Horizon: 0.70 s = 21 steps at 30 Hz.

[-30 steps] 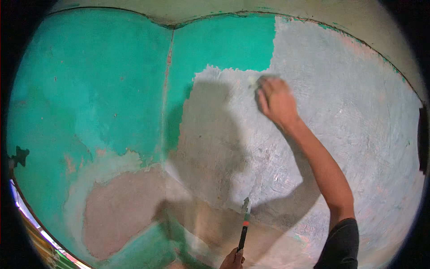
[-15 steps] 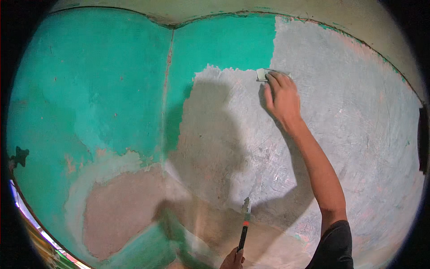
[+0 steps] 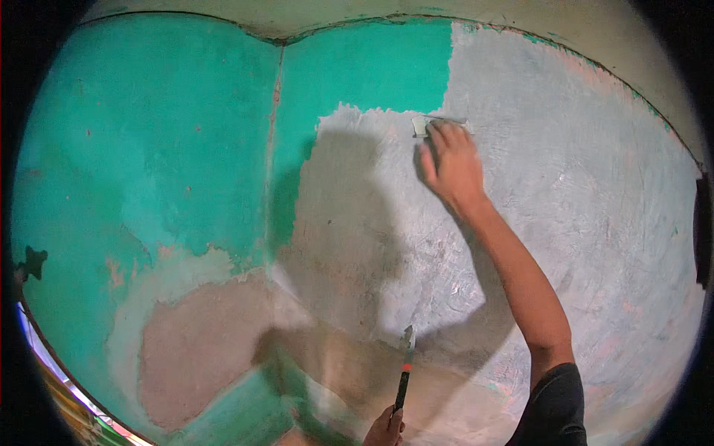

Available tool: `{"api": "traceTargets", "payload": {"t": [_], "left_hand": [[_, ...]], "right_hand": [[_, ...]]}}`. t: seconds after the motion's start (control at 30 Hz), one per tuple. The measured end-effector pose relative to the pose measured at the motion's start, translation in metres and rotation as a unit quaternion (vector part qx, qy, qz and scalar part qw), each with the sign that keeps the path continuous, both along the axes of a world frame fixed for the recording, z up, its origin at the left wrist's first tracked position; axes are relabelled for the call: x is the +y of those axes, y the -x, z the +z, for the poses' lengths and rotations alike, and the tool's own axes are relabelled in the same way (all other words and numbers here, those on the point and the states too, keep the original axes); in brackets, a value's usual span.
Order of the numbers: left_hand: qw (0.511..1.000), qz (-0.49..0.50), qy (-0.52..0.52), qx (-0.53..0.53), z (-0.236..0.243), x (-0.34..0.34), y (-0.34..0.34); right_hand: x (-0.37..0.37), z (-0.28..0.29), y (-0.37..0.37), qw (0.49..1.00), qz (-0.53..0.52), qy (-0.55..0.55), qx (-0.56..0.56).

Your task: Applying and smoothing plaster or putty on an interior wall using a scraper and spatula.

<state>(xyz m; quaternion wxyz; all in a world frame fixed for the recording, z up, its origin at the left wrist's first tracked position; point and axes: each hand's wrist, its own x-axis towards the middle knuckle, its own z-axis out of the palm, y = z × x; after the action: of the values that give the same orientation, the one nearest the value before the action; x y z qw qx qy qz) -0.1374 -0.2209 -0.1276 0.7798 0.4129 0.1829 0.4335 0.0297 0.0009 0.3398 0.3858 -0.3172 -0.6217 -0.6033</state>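
My right hand point(image 3: 454, 165) is raised against the wall, its fingers bent over a flat, pale spreader blade point(image 3: 421, 126). The blade lies on the grey skim coat point(image 3: 520, 149), just below the edge of the bare green paint point(image 3: 372, 67). Low in the middle, my left hand point(image 3: 385, 429) is closed round the black handle of a putty knife point(image 3: 404, 383) with an orange-red band. That knife points upward, and grey paste sticks to its blade. Wet, shiny streaks show on the coat above it.
A wall corner point(image 3: 271, 149) runs down left of centre. The left wall point(image 3: 149, 111) is green, with a brown bare patch point(image 3: 201, 349) low on it. A dark fixture point(image 3: 32, 263) sits at the far left edge. The pale ceiling point(image 3: 335, 15) is above.
My right hand has slid a little to the left along the wall with the spreader blade. The left hand and putty knife stay nearly in place.
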Motion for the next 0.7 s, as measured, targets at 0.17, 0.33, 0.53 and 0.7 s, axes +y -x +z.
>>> {"api": "traceTargets", "payload": {"t": [0.17, 0.33, 0.53, 0.7], "left_hand": [[0.998, -0.034, 0.029, 0.034, -0.005, 0.001, -0.002], [0.992, 0.044, -0.038, 0.110, -0.020, -0.008, -0.010], [0.993, 0.044, -0.059, 0.089, -0.029, 0.001, -0.007], [0.993, 0.040, -0.058, 0.089, -0.031, 0.006, -0.008]], "right_hand": [[-0.002, 0.002, -0.004, 0.997, 0.035, 0.056, 0.035], [-0.001, -0.003, -0.006, 0.996, 0.012, 0.084, 0.023], [-0.006, -0.006, 0.007, 0.990, -0.027, 0.130, -0.038], [-0.016, -0.004, 0.013, 0.997, 0.024, 0.004, 0.075]]}}
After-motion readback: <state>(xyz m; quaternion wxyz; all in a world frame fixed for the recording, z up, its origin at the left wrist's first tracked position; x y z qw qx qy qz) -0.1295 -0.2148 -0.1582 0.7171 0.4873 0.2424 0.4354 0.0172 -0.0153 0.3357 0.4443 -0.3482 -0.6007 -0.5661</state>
